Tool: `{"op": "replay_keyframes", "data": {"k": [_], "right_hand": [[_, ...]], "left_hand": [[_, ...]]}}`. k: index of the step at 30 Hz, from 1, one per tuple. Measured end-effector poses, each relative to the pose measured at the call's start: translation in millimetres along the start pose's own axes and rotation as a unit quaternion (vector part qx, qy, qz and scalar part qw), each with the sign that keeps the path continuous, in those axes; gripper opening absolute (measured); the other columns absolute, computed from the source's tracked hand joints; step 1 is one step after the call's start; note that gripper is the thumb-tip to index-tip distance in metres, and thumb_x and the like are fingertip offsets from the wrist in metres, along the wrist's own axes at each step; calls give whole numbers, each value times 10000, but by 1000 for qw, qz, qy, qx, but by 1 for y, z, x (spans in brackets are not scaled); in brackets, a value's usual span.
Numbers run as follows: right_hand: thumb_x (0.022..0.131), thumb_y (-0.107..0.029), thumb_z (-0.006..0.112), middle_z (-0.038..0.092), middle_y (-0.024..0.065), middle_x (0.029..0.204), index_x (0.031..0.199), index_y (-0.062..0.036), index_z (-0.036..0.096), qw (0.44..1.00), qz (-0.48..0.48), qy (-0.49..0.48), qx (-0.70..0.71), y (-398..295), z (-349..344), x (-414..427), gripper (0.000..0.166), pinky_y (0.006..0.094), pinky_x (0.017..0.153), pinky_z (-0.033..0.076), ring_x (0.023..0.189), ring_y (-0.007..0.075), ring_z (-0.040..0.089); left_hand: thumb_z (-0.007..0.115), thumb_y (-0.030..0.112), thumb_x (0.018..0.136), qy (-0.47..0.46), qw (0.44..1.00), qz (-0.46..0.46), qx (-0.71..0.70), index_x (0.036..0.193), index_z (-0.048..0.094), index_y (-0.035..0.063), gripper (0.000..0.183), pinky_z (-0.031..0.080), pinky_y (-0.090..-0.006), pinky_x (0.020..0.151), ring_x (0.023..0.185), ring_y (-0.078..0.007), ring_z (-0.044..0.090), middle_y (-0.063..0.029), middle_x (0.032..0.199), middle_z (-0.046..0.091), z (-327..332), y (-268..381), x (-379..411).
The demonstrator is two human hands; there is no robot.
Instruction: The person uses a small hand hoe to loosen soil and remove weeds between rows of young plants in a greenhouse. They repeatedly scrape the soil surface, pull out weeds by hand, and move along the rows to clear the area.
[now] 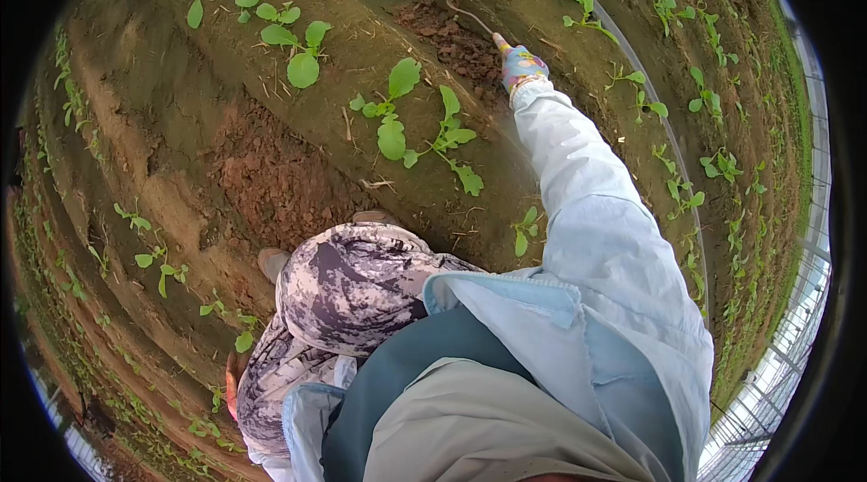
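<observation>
My right hand, in a multicoloured patterned glove, grips the handle of a small hand hoe with a thin, bent metal neck. The far end of the hoe lies at a strip of loosened, clumpy soil in a furrow; its tip blends into the earth. Leafy green seedlings grow on the raised bed between my right hand and my knees. An orange-red sliver beside my left leg seems to be part of my gloved left hand, mostly hidden behind the camouflage trousers.
Reddish broken soil fills the furrow before my shoes. A dark irrigation hose runs along the bed right of my arm. More seedling rows lie beyond it, and others at left. A greenhouse wall curves along the right rim.
</observation>
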State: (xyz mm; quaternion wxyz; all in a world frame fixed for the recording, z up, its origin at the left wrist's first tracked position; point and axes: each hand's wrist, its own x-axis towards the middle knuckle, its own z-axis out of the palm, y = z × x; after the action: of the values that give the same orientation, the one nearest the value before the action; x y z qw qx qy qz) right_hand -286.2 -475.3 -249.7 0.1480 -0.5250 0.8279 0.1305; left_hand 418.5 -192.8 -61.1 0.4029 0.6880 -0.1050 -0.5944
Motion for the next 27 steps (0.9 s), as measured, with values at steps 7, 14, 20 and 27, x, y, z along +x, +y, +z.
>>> {"op": "replay_keyframes", "data": {"k": [7,14,20,27], "right_hand": [[941,-84,416,602,162,1184,1487,-411,318,1000,3,-13,11,24,32,-19,645,457,891,510,1039,359,638],[958,-96,413,579,159,1241,1492,-397,313,998,-2,-3,70,-10,3,-10,621,450,920,499,1075,363,624],[1007,-254,435,670,203,1063,1476,-381,359,987,1,-29,159,12,40,-13,492,429,838,502,951,364,658],[1012,-231,467,641,217,1189,1473,-441,334,975,45,-119,182,151,129,-125,524,396,901,492,1099,364,629]], "left_hand": [[431,442,1005,-10,1000,2,-1,1501,312,89,620,329,-423,1123,1336,-319,425,-210,1502,357,-10,-2,4],[393,425,1026,19,1000,9,-14,1489,316,50,601,355,-432,1097,1274,-297,475,-213,1440,428,7,1,-4],[395,424,1026,15,1000,12,-19,1489,318,52,599,367,-427,1088,1251,-291,491,-210,1433,435,4,0,2],[395,423,1026,0,1000,12,-7,1489,319,53,598,370,-425,1085,1243,-288,495,-209,1431,438,3,1,1]]}}
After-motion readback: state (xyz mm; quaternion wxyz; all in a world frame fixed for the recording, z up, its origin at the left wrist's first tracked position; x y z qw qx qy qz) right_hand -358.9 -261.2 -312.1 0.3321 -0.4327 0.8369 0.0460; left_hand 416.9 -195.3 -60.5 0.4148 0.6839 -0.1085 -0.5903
